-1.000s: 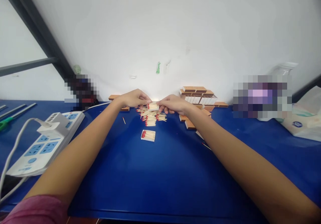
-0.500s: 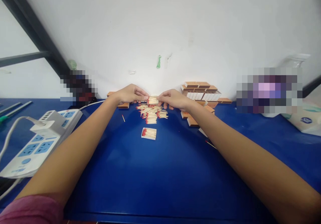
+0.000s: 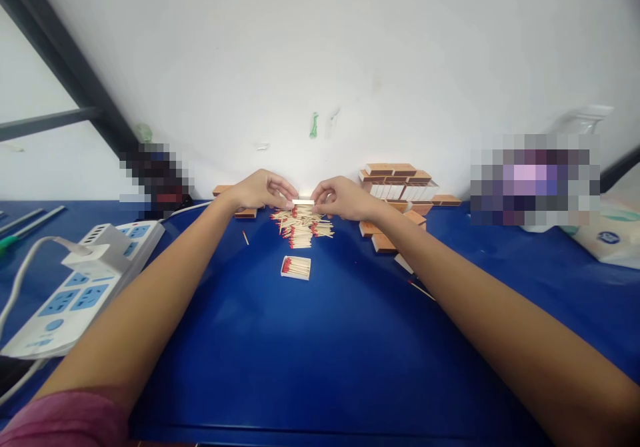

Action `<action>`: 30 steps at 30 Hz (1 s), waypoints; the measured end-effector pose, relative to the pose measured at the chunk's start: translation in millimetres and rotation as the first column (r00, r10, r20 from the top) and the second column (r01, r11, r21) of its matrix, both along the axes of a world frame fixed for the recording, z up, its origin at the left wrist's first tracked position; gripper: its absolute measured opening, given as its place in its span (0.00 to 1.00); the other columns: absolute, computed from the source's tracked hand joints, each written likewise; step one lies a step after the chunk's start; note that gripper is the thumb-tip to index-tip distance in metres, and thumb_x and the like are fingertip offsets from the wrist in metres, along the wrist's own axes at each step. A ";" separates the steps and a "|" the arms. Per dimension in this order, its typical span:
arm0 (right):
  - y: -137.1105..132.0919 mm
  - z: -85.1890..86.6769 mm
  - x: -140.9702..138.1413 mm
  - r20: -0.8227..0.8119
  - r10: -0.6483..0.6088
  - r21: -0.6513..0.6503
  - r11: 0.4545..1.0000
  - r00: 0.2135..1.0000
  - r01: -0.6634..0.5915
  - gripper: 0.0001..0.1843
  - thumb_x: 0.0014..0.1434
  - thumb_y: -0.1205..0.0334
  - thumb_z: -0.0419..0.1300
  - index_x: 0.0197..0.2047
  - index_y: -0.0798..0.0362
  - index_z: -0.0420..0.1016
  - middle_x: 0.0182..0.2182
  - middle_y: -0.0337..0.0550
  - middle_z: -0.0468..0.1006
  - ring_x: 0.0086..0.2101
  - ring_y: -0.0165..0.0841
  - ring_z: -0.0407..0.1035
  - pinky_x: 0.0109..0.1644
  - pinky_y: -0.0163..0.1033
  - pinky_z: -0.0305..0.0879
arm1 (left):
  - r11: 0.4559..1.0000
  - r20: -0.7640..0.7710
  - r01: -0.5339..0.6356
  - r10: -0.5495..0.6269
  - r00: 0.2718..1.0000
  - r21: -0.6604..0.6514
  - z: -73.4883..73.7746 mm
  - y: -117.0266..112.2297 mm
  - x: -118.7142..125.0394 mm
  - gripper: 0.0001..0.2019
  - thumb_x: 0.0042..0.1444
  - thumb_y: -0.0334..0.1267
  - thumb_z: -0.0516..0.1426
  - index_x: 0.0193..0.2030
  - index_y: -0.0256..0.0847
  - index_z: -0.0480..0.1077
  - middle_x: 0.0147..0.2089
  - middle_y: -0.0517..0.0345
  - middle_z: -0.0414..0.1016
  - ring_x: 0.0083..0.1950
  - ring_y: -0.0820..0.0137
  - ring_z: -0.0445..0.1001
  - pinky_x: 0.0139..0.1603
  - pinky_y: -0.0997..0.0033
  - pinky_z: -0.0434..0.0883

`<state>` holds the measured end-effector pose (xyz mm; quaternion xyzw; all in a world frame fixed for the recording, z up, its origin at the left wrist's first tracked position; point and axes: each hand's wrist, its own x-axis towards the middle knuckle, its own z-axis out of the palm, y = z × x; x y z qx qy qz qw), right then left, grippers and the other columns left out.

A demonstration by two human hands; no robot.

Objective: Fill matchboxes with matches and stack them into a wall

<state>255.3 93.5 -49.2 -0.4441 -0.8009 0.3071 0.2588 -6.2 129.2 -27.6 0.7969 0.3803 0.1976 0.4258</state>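
Between my left hand [image 3: 265, 190] and my right hand [image 3: 343, 197] is a white matchbox tray [image 3: 303, 202], pinched at its two ends. Only its narrow side faces me, so what lies inside is hidden. Directly below it spreads a loose pile of red-tipped matches [image 3: 300, 230] on the blue table [image 3: 310, 347]. Closer to me, a second matchbox tray [image 3: 295, 276] lies flat with matches in it, heads to the left. One single match [image 3: 245, 237] is on the table left of the pile, another match [image 3: 421, 290] beside my right forearm.
Brown matchboxes [image 3: 395, 170] are stacked against the wall at the right, with several more around the stack's foot. Two matchboxes [image 3: 246, 213] show partly behind my left hand. A white power strip [image 3: 70, 313] with a plugged-in cable lies at the left; a tissue pack [image 3: 610, 233] sits far right.
The tray between my hands has tipped: its matches showed before, and now just its white side does. Both hands stay in nearly the same place.
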 end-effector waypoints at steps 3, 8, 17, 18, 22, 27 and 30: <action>-2.5 2.8 -0.6 0.008 -0.004 0.043 0.999 1.000 0.003 0.11 0.52 0.62 0.72 0.38 0.53 0.78 0.32 0.43 0.79 0.31 0.31 0.72 0.32 0.36 0.65 | 1.000 0.009 0.024 -0.024 1.000 0.016 2.0 -2.3 2.3 0.25 0.41 0.45 0.75 0.46 0.37 0.82 0.43 0.48 0.84 0.39 0.67 0.80 0.41 0.65 0.76; -6.3 5.2 -0.7 0.018 -0.011 0.080 0.997 1.000 0.009 0.11 0.51 0.64 0.71 0.38 0.53 0.76 0.32 0.42 0.79 0.31 0.30 0.71 0.32 0.36 0.64 | 0.999 0.026 0.035 -0.035 0.999 0.038 3.6 -4.8 4.4 0.24 0.41 0.44 0.75 0.46 0.37 0.82 0.43 0.49 0.83 0.37 0.68 0.78 0.40 0.64 0.75; -16.8 19.6 -2.2 0.046 -0.016 0.179 0.984 0.999 0.007 0.09 0.50 0.68 0.69 0.35 0.53 0.75 0.31 0.41 0.79 0.31 0.30 0.70 0.35 0.36 0.64 | 0.994 0.047 0.045 -0.050 0.998 0.097 4.6 -3.4 0.9 0.24 0.46 0.41 0.74 0.50 0.40 0.81 0.45 0.50 0.83 0.39 0.71 0.77 0.41 0.68 0.75; -17.9 21.4 -2.5 0.049 -0.017 0.189 0.982 0.999 0.007 0.09 0.50 0.69 0.69 0.35 0.53 0.75 0.32 0.41 0.79 0.31 0.30 0.70 0.35 0.36 0.64 | 0.994 0.046 0.047 -0.052 0.998 0.098 4.7 -3.2 0.1 0.24 0.46 0.41 0.74 0.51 0.40 0.81 0.45 0.49 0.83 0.40 0.70 0.78 0.43 0.68 0.76; -19.5 25.7 -3.2 0.027 -0.030 0.202 0.979 0.999 0.024 0.09 0.50 0.69 0.69 0.35 0.53 0.76 0.32 0.42 0.79 0.33 0.32 0.71 0.36 0.37 0.64 | 0.996 0.088 0.014 -0.022 0.996 0.090 4.5 -2.7 -0.7 0.24 0.48 0.43 0.73 0.52 0.39 0.81 0.46 0.49 0.83 0.46 0.65 0.80 0.51 0.64 0.77; -17.7 22.3 -5.6 -0.070 -0.103 0.110 0.988 0.992 0.111 0.10 0.53 0.64 0.68 0.39 0.53 0.75 0.33 0.45 0.77 0.33 0.34 0.72 0.34 0.38 0.65 | 0.992 0.170 -0.078 0.060 0.984 0.097 4.8 -5.3 8.9 0.24 0.47 0.44 0.74 0.51 0.37 0.80 0.44 0.49 0.83 0.45 0.65 0.80 0.53 0.61 0.77; -17.8 20.2 -7.2 -0.087 -0.155 0.031 0.987 0.984 0.158 0.10 0.55 0.63 0.67 0.40 0.53 0.74 0.33 0.46 0.77 0.31 0.33 0.72 0.29 0.36 0.63 | 0.991 0.202 -0.115 0.100 0.974 0.062 7.3 -10.2 16.7 0.23 0.50 0.48 0.72 0.48 0.36 0.81 0.44 0.48 0.82 0.42 0.66 0.80 0.48 0.59 0.80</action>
